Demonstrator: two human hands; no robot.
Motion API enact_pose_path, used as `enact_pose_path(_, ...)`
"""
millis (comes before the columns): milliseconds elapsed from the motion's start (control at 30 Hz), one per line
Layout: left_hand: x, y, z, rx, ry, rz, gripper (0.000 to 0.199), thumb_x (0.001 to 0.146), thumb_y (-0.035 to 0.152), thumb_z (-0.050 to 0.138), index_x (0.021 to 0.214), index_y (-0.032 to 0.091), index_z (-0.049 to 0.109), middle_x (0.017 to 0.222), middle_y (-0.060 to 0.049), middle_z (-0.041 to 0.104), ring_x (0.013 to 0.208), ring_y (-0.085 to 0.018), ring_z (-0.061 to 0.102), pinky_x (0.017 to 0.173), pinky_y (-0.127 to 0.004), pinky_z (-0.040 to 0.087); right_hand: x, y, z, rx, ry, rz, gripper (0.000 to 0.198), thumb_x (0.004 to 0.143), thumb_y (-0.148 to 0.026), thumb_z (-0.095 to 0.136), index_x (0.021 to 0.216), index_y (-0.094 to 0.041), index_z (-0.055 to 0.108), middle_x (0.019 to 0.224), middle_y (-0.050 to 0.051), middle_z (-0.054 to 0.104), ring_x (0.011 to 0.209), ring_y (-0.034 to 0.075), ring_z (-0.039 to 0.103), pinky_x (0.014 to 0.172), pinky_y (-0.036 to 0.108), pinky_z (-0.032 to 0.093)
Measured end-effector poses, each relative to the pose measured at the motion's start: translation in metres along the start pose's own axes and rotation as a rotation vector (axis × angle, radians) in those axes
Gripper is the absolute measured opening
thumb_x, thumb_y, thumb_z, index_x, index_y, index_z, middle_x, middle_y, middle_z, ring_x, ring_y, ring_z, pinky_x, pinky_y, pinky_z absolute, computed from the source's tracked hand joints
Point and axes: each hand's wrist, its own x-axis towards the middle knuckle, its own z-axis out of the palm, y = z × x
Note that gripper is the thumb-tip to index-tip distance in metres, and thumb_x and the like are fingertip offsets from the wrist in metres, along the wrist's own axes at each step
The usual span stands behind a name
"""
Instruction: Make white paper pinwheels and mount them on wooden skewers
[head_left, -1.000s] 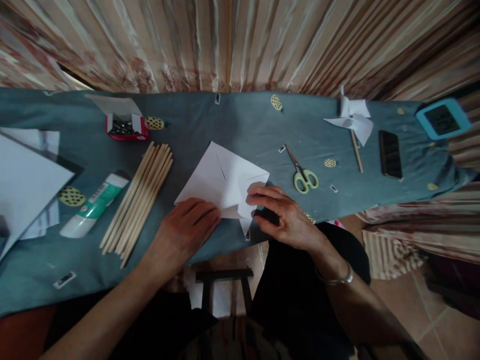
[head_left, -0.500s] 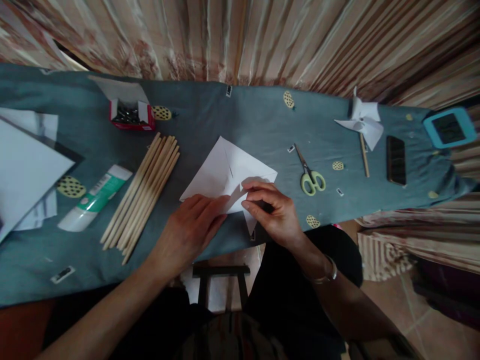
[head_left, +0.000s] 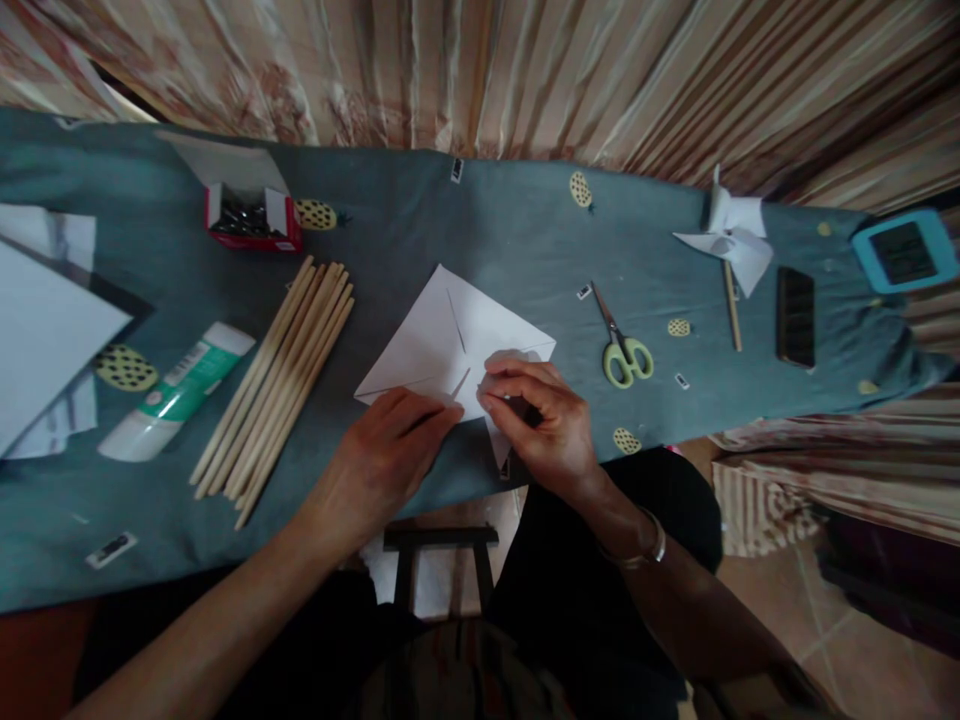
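A white square sheet of paper (head_left: 427, 335), cut inward from its corners, lies on the cloth before me. My left hand (head_left: 401, 430) pinches its lower left edge, thumb and fingers together. On the paper's right part, my right hand (head_left: 536, 410) has fingertips closed on a curled flap of it. A pointed corner of paper (head_left: 497, 440) pokes out below that hand. The scissors (head_left: 621, 345) with green handles rest to the right, touched by neither hand. Left of the paper lies a bundle of wooden sticks (head_left: 281, 385).
A green-white tube (head_left: 180, 390) and a stack of white paper (head_left: 45, 330) lie at the left. Behind the sticks stands an open red box (head_left: 251, 220) of small dark items. Rightward are a paper pinwheel (head_left: 731, 240), a phone (head_left: 795, 315) and a blue-framed device (head_left: 904, 250).
My right fingertips have shifted slightly left with the flap, which is curled closer into them. My left hand stays at the paper's edge. The view has turned slightly.
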Motion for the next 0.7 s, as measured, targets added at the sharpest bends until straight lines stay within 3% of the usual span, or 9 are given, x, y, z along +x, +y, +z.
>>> enact_pose_path(200, 0.0008, -0.0005, 0.0014, 0.008, 0.019, 0.000, 0.017, 0.094, 0.007, 0.055, 0.107, 0.006, 0.067, 0.091, -0.010, 0.070, 0.081, -0.019, 0.063, 0.074, -0.030, 0.056, -0.0017, 0.0011, -0.0004, -0.073, 0.027, -0.103, 0.007, 0.090, -0.020, 0.065, 0.091, -0.023, 0.071, 0.109, 0.005, 0.074, 0.105, 0.021, 0.068, 0.096, 0.045, 0.054)
enact_pose_path(433, 0.0002, -0.0005, 0.0032, 0.015, 0.030, -0.021, 0.017, 0.095, 0.009, 0.055, 0.108, 0.007, 0.066, 0.091, -0.009, 0.069, 0.081, -0.019, 0.063, 0.074, -0.031, 0.056, -0.0024, -0.0002, 0.0008, -0.218, 0.051, -0.247, 0.013, 0.092, -0.013, 0.060, 0.098, -0.015, 0.071, 0.117, 0.015, 0.072, 0.111, 0.024, 0.066, 0.096, 0.046, 0.055)
enact_pose_path(700, 0.0002, -0.0002, 0.0042, 0.028, 0.019, -0.032, 0.018, 0.096, 0.011, 0.054, 0.108, 0.008, 0.066, 0.090, -0.008, 0.068, 0.081, -0.019, 0.063, 0.074, -0.031, 0.056, -0.0036, -0.0002, 0.0029, -0.259, 0.055, -0.287, 0.020, 0.092, -0.009, 0.056, 0.105, -0.014, 0.071, 0.125, 0.016, 0.069, 0.118, 0.025, 0.063, 0.100, 0.047, 0.055)
